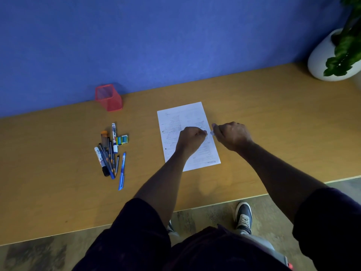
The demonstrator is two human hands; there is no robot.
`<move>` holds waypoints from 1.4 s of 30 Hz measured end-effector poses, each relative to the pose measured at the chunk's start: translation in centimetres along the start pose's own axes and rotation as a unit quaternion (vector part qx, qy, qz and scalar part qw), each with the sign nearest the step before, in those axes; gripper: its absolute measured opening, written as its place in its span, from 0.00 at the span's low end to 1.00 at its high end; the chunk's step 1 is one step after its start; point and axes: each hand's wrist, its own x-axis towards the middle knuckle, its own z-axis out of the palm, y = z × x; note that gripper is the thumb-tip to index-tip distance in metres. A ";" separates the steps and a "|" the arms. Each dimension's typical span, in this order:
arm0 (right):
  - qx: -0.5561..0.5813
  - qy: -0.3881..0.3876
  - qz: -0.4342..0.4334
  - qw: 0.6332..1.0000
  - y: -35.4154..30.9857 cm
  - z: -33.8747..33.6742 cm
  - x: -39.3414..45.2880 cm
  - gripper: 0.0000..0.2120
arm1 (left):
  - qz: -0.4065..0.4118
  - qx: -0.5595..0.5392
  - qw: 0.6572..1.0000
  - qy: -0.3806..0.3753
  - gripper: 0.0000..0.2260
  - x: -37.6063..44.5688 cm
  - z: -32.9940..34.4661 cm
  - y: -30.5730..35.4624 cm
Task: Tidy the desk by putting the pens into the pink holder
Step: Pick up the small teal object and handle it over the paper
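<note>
The pink holder (109, 97) is a square cup of fine wire mesh, see-through at its walls and wider at the mouth than at the base. It stands upright at the far edge of the desk (58, 173), against the blue wall (156, 36), at about 11 o'clock from the hands.

The pens (110, 153) lie in a loose heap at 9 o'clock from the hands, well apart from them and near the holder, toward the viewer. They are slim plastic sticks, mostly dark blue and black, crossing one another. Two fat white markers lie among them, and one stubby tube has an orange cap. A bright blue pen (121, 172) lies at the heap's right edge. Just beside the heap at its 2 o'clock sits a small green and yellow block (122, 139); what it is cannot be told.

Both hands hover over a printed sheet of paper (195, 118) lying flat on the smooth, tan wooden desk. The left hand (191, 138) is clenched, fingertips pinched toward the right hand. The right hand (232, 134) is curled round a small pale pen-like thing (213, 130), blurred, its end poking out between the two hands.

A round white glossy pot (322, 61) with a leafy green plant (345, 49) stands at 2 o'clock.
</note>
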 end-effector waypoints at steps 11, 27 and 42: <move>0.059 -0.028 -0.033 0.997 -0.2 1.6 -0.1 0.15 | -0.059 -0.065 0.996 0.004 0.12 3.5 2.0 2.3; 0.037 0.027 0.063 0.997 5.5 2.3 3.6 0.14 | -0.099 -0.130 0.987 0.006 0.08 11.1 7.4 6.4; 0.051 0.043 0.101 0.993 11.8 3.0 9.3 0.17 | -0.080 -0.096 0.991 0.056 0.08 20.0 12.4 10.5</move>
